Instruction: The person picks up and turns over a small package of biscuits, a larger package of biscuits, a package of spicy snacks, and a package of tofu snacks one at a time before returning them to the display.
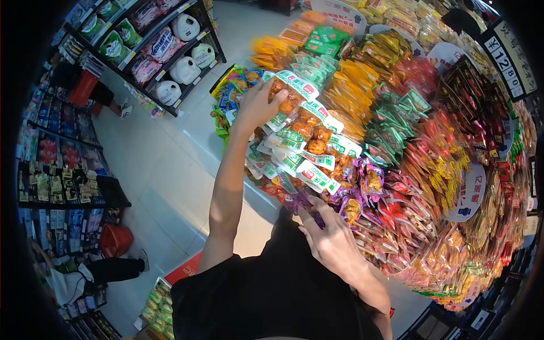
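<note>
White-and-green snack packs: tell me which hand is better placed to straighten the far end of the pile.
Left, most likely: the left hand lies on the white-and-green packs there, while the right hand is nearer the body, by the purple packs.

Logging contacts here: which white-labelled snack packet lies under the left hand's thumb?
The white-labelled packet highest in the picture: the left hand has its thumb over the brown contents, while the lower packets have no thumb on them.

White packets [290,139] look glossy plastic, the black shirt [266,289] matt cloth.
</note>
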A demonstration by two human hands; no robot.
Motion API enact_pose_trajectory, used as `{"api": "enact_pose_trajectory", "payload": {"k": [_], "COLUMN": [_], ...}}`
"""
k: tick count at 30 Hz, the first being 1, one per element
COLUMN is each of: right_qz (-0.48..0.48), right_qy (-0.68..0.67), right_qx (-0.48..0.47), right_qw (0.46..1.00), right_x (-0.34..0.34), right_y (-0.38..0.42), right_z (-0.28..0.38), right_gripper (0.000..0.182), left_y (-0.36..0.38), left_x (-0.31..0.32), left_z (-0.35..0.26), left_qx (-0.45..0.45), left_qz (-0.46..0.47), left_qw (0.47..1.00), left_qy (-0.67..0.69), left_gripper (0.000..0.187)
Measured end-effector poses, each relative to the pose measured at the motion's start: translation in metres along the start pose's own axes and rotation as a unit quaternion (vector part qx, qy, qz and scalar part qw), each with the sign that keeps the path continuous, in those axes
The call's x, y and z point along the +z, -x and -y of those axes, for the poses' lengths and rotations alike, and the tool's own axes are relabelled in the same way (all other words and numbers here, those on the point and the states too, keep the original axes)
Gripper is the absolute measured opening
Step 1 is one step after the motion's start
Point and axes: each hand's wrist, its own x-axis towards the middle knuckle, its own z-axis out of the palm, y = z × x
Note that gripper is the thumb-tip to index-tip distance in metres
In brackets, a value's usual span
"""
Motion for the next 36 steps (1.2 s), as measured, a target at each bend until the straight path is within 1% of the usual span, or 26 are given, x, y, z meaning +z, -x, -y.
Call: {"api": "enact_pose_trajectory", "payload": {"k": [1, 3, 11, 13, 14, 16, 17, 19, 20, 21, 22, 23, 25, 26, 28, 29, 31, 32, 33, 35, 36], "right_qz": [0.002, -0.001, -0.014, -0.025, -0.024, -0.031, -0.029, -0.058, -0.075, -0.074, -0.087, -0.100, -0.103, -0.107, -0.117, -0.117, -0.111, -0.111, -0.117, -0.125, -0.122], "right_qy": [-0.006, 0.000, 0.004, -0.022, -0.021, -0.005, -0.005, -0.010, -0.028, -0.029, -0.028, -0.027, -0.035, -0.033, -0.028, -0.029, -0.031, -0.032, -0.035, -0.036, -0.048], "right_qx": [0.003, 0.001, 0.009, 0.031, 0.032, 0.059, 0.062, 0.080, 0.107, 0.109, 0.131, 0.153, 0.174, 0.186, 0.199, 0.201, 0.218, 0.220, 0.214, 0.212, 0.226], "right_qw": [1.000, 1.000, 1.000, 0.999, 0.999, 0.998, 0.998, 0.995, 0.991, 0.991, 0.987, 0.983, 0.979, 0.976, 0.973, 0.972, 0.969, 0.969, 0.969, 0.969, 0.965], "right_x": [0.000, 0.001, -0.002, -0.002, -0.004, -0.008, -0.009, -0.008, -0.009, -0.009, -0.011, -0.012, -0.015, -0.014, -0.010, -0.009, -0.007, -0.005, -0.003, -0.003, -0.004], "right_y": [-0.001, 0.000, -0.007, -0.005, -0.004, 0.001, 0.005, 0.014, 0.018, 0.023, 0.028, 0.031, 0.034, 0.037, 0.043, 0.044, 0.046, 0.047, 0.048, 0.049, 0.049], "right_z": [0.000, -0.002, -0.007, -0.010, -0.011, -0.015, -0.019, -0.027, -0.027, -0.028, -0.028, -0.026, -0.023, -0.022, -0.022, -0.021, -0.016, -0.014, -0.013, -0.011, -0.008], "right_gripper": [0.031, 0.031, 0.029, 0.027, 0.027, 0.024, 0.024, 0.025, 0.023, 0.023, 0.021, 0.019, 0.018, 0.016, 0.015, 0.015, 0.016, 0.016, 0.016, 0.017, 0.016], "left_y": [0.000, 0.001, -0.002, -0.003, -0.005, -0.009, -0.012, -0.026, -0.033, -0.041, -0.050, -0.059, -0.072, -0.078, -0.088, -0.094, -0.108, -0.114, -0.118, -0.123, -0.124], "left_x": [0.000, -0.001, -0.008, -0.009, -0.012, -0.025, -0.032, -0.045, -0.049, -0.051, -0.051, -0.048, -0.046, -0.043, -0.036, -0.034, -0.027, -0.028, -0.028, -0.037, -0.038], "left_z": [-0.003, -0.008, -0.009, -0.008, -0.007, -0.004, 0.003, 0.025, 0.039, 0.054, 0.065, 0.071, 0.077, 0.076, 0.073, 0.076, 0.087, 0.093, 0.099, 0.091, 0.096], "left_qx": [-0.003, 0.017, 0.054, 0.072, 0.071, 0.031, 0.030, 0.014, 0.012, 0.031, 0.051, 0.051, 0.092, 0.092, 0.021, 0.022, 0.037, 0.071, 0.072, 0.108, 0.109], "left_qz": [-0.003, -0.003, -0.010, -0.052, -0.051, -0.049, -0.046, -0.034, -0.031, -0.047, -0.063, -0.061, -0.001, 0.000, 0.144, 0.146, 0.195, 0.190, 0.192, 0.105, 0.038], "left_qw": [1.000, 1.000, 0.998, 0.996, 0.996, 0.997, 0.997, 0.995, 0.995, 0.998, 0.996, 0.996, 0.990, 0.990, 0.980, 0.979, 0.970, 0.971, 0.970, 0.975, 0.985], "left_qy": [0.000, -0.011, -0.005, 0.004, 0.005, 0.059, 0.061, 0.091, 0.091, 0.027, -0.037, -0.036, -0.110, -0.109, -0.139, -0.139, -0.137, -0.130, -0.131, -0.166, -0.131], "left_gripper": [0.071, 0.070, 0.058, 0.051, 0.051, 0.043, 0.043, 0.035, 0.035, 0.035, 0.036, 0.036, 0.046, 0.046, 0.054, 0.054, 0.056, 0.045, 0.045, 0.034, 0.034]}}
